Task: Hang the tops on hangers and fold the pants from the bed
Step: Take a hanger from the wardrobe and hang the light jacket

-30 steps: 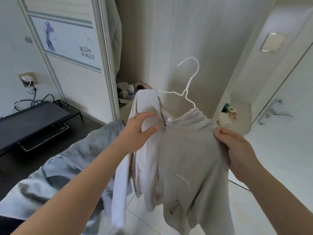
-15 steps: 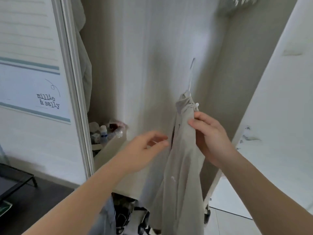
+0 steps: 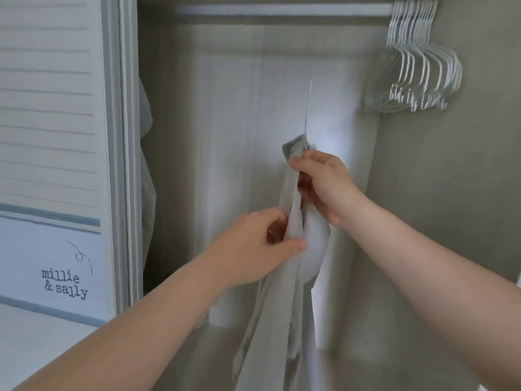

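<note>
Head: top (image 3: 272, 320), hangers (image 3: 420, 71) inside closet (image 3: 225, 108)

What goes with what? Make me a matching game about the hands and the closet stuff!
Things:
1. left hand
2. right hand
3. empty hangers
4. rail

Places:
A. bunched together at the right end of the rail
B. pinching the grey top lower down
C. gripping the grey top up high, just under the hanger hook
D. running across the top of the closet

Pairs: 1-B, 2-C, 3-A, 4-D
</note>
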